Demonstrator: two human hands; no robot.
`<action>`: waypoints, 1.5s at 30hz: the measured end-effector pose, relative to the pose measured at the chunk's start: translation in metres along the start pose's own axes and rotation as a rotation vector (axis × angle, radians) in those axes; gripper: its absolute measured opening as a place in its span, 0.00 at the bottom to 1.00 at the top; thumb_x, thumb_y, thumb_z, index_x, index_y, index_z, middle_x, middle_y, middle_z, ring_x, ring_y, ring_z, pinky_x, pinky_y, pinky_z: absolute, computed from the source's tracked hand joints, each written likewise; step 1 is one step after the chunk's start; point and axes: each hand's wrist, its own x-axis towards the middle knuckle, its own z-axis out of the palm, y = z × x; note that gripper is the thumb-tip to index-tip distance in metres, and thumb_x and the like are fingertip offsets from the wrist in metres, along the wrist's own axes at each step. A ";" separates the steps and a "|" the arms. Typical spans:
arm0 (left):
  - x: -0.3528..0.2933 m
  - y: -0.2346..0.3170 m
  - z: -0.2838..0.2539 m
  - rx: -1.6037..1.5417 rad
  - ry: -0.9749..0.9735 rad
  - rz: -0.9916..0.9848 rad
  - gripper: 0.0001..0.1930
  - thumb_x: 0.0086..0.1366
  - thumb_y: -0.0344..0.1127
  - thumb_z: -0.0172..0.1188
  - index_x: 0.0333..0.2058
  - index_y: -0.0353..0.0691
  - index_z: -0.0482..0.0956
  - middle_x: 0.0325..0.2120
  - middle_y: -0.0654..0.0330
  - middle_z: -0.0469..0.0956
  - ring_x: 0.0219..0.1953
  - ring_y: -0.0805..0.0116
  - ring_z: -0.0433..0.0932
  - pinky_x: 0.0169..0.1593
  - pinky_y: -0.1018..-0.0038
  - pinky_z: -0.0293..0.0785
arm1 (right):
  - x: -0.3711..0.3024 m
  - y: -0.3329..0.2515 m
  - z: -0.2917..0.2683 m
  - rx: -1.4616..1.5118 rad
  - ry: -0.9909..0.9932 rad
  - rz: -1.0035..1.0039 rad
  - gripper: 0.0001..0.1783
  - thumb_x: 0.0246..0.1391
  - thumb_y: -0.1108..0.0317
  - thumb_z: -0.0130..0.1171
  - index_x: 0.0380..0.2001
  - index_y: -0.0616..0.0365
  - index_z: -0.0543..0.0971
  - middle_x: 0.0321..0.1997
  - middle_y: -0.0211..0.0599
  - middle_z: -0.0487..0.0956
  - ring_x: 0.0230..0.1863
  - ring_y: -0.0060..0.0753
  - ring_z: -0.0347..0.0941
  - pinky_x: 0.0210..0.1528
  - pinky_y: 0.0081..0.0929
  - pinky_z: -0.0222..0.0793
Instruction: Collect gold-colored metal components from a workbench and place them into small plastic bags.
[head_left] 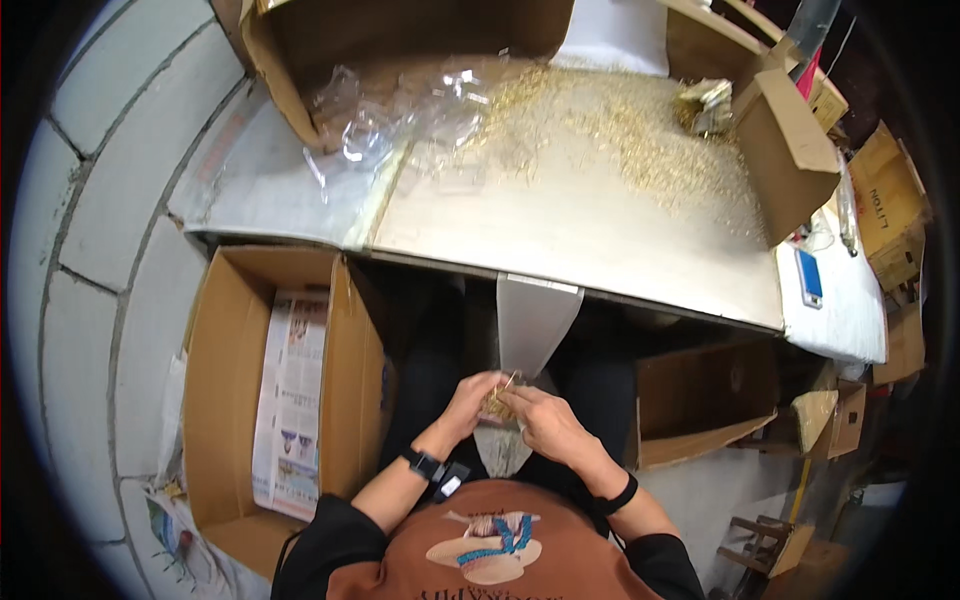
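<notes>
In front of my lap, close to the table's edge, I hold a small clear container point(495, 406) with gold-coloured bits in it. My left hand point(466, 408) is closed around its left side. The curled fingers of my right hand point(550, 424) press together at its right and upper edge; their tips partly cover it. A thin gold-coloured glint shows between the fingertips, too small to name. Beyond, many small gold-coloured pieces point(640, 145) lie scattered over the white tabletop point(560, 225). Clear plastic boxes point(370, 135) are heaped on the table's left part.
An open cardboard box point(215, 400) with newspaper point(285, 420) inside stands left of my legs. Another open box point(700, 405) is under the table at right. A pale chute-like panel point(537, 318) slopes down from the table edge. A blue device point(808, 275) lies at right; cardboard point(785, 150) stands upright beside the pieces.
</notes>
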 end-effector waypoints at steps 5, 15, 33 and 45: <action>-0.007 -0.004 -0.026 0.025 0.044 -0.094 0.09 0.64 0.34 0.52 0.40 0.38 0.75 0.33 0.60 0.78 0.31 0.70 0.80 0.26 0.74 0.80 | 0.074 0.008 -0.091 -0.146 0.314 -0.079 0.18 0.41 0.81 0.53 0.39 0.61 0.77 0.40 0.49 0.77 0.44 0.51 0.74 0.45 0.37 0.71; 0.029 -0.004 -0.027 -0.132 0.026 -0.135 0.14 0.67 0.39 0.47 0.42 0.35 0.74 0.32 0.58 0.79 0.30 0.68 0.81 0.25 0.75 0.80 | 0.253 0.121 -0.151 -0.657 0.204 0.251 0.28 0.52 0.62 0.53 0.57 0.57 0.65 0.61 0.48 0.63 0.60 0.58 0.60 0.58 0.40 0.64; 0.031 0.004 0.008 -0.120 0.028 -0.052 0.19 0.69 0.45 0.42 0.44 0.33 0.71 0.32 0.55 0.78 0.28 0.67 0.80 0.25 0.73 0.80 | 0.169 0.057 -0.077 -0.492 0.400 0.063 0.28 0.55 0.60 0.52 0.57 0.59 0.65 0.62 0.52 0.62 0.66 0.51 0.53 0.66 0.41 0.50; 0.012 0.017 0.024 -0.100 0.082 -0.024 0.21 0.70 0.48 0.40 0.43 0.35 0.72 0.32 0.57 0.79 0.28 0.68 0.81 0.22 0.76 0.79 | 0.003 -0.005 -0.041 -0.002 0.428 0.107 0.19 0.45 0.86 0.51 0.42 0.62 0.76 0.49 0.46 0.75 0.51 0.46 0.72 0.53 0.32 0.68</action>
